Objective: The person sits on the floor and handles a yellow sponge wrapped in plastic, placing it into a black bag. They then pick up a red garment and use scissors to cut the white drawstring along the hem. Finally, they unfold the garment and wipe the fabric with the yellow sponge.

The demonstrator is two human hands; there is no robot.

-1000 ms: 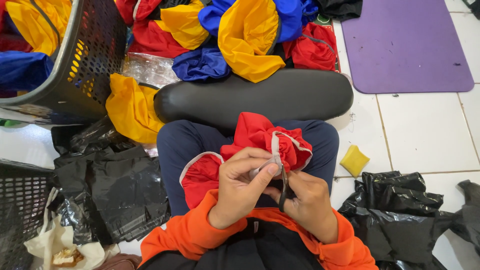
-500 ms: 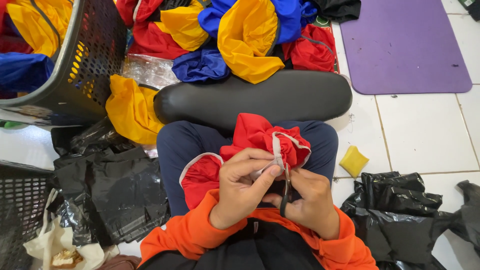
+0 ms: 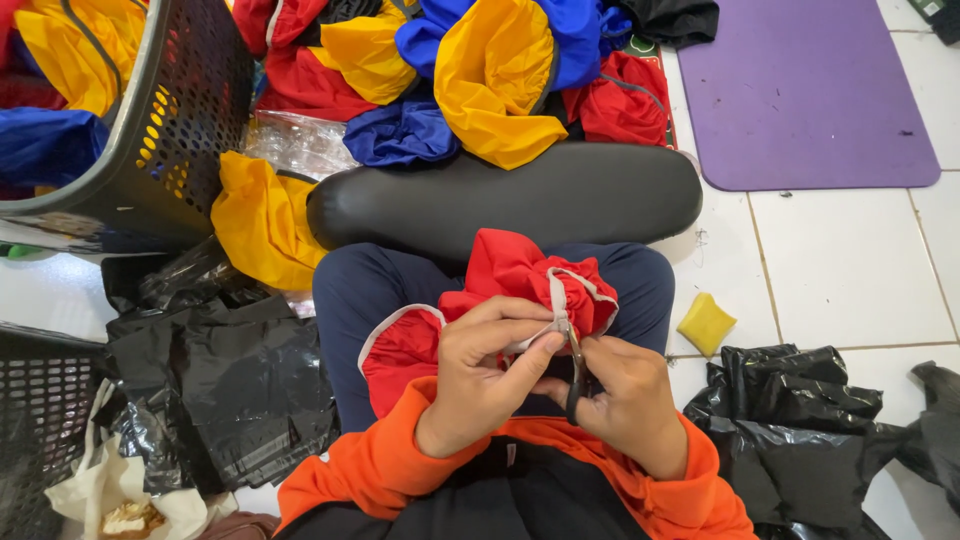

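Observation:
A bunched red fabric piece with grey trim (image 3: 510,280) lies on my lap over my dark blue trousers. My left hand (image 3: 490,375) pinches its grey edge strip between thumb and fingers. My right hand (image 3: 630,400) sits just to the right, closed around small dark scissors (image 3: 575,375), whose blades point up at the grey strip beside my left thumb. Both orange sleeves show at the bottom of the view.
A long black cushion (image 3: 500,200) lies across in front of my knees. Beyond it is a heap of yellow, blue and red fabric (image 3: 480,70). A dark basket (image 3: 170,130) stands at left, black plastic bags (image 3: 220,380) on both sides, a purple mat (image 3: 800,90) at right, a yellow scrap (image 3: 706,323).
Both hands have shifted only slightly on the fabric; the scissors have crept a little closer to the grey strip. Nothing else has moved.

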